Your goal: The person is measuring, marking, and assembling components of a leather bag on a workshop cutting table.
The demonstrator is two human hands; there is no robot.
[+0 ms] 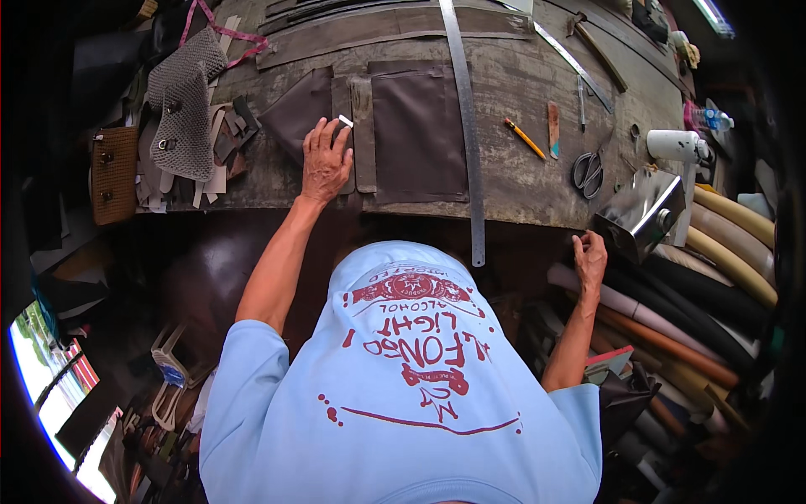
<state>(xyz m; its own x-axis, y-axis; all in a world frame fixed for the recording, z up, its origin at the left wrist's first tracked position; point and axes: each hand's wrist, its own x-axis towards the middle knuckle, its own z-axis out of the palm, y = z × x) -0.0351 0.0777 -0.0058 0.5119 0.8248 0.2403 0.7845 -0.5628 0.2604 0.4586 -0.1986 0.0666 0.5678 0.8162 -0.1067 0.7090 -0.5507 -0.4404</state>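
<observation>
My left hand (pixel 326 164) lies flat on dark brown sheet pieces, palm down with its fingers stretched out. A small white block (pixel 345 122) sits at its fingertips; its exact kind is unclear. Under the hand is an angled dark piece (pixel 295 109), beside a narrow worn strip (pixel 363 134). A larger dark brown rectangular panel (pixel 420 134) lies to the right of that strip. By the table's front edge, my right hand (pixel 590 256) has curled fingers, left of a shiny metal can (pixel 642 210). Whatever its fingers may hold is hidden.
A long metal ruler (pixel 468 126) crosses the table (pixel 520 189) and overhangs its front edge. To the right lie a yellow pencil (pixel 525 139), scissors (pixel 588 174), a hammer (pixel 600 55) and a white bottle (pixel 674 145). Grey woven bags (pixel 183 126) and scraps cover the left. Material rolls (pixel 730 227) stack at right.
</observation>
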